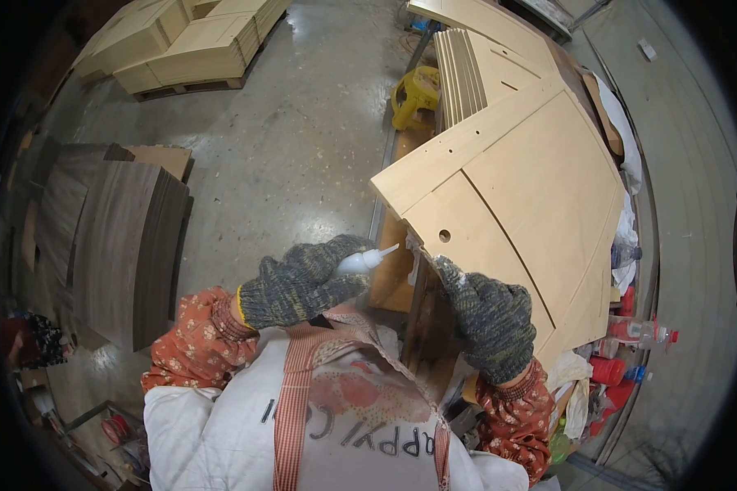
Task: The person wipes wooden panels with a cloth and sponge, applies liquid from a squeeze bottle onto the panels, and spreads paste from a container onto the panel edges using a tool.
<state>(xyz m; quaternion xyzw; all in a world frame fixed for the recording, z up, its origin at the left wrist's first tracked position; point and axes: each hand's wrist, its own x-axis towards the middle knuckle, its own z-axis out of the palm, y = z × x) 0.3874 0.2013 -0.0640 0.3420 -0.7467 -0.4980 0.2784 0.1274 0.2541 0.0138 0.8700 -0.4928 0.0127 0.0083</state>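
My left hand point(307, 278), in a dark knitted work glove with a yellow cuff, is closed round a small white squeeze bottle point(362, 262). The bottle's thin nozzle points right and slightly up, just short of the near edge of a pale wooden panel point(516, 204). That panel has a long dark groove, a round hole and a few small holes. At its near edge my right hand point(491, 317), gloved alike, grips the board, with its fingertips beside the corner below the round hole. White residue marks those glove fingertips. What lies under the right palm is hidden.
More pale panels point(460, 78) are stacked behind, beside a yellow stool point(416, 96). Dark grey boards point(119, 245) stand piled on the floor at left. Pale panels point(192, 53) rest on a pallet at far left. Plastic bottles point(630, 331) and rags crowd the right side.
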